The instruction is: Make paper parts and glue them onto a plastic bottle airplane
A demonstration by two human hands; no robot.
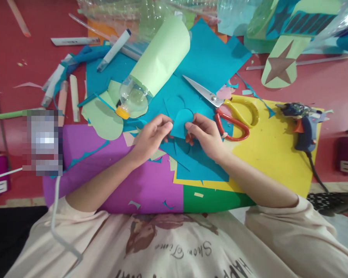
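Between my two hands is a small blue paper cutout (182, 122) with a rounded top edge. My left hand (155, 135) pinches its left side between thumb and fingers. At the other side, my right hand (204, 133) grips the paper with thumb and fingertips. Beneath them lie larger blue paper sheets (204, 164) with curved lines or cuts. Scissors (220, 106) with red and yellow handles rest just beyond my right hand, blades slightly apart. Past my left hand, a plastic bottle (136, 94) wrapped in pale green paper lies on its side, its orange cap (122, 112) pointing toward me.
A glue gun (306, 129) sits at the right on yellow paper (272, 154). Purple paper (124, 185) covers the front left, near a phone-like device (45, 143) with a white cable. Several markers (113, 50) lie at the back left. A star cutout (280, 63) is at the back right.
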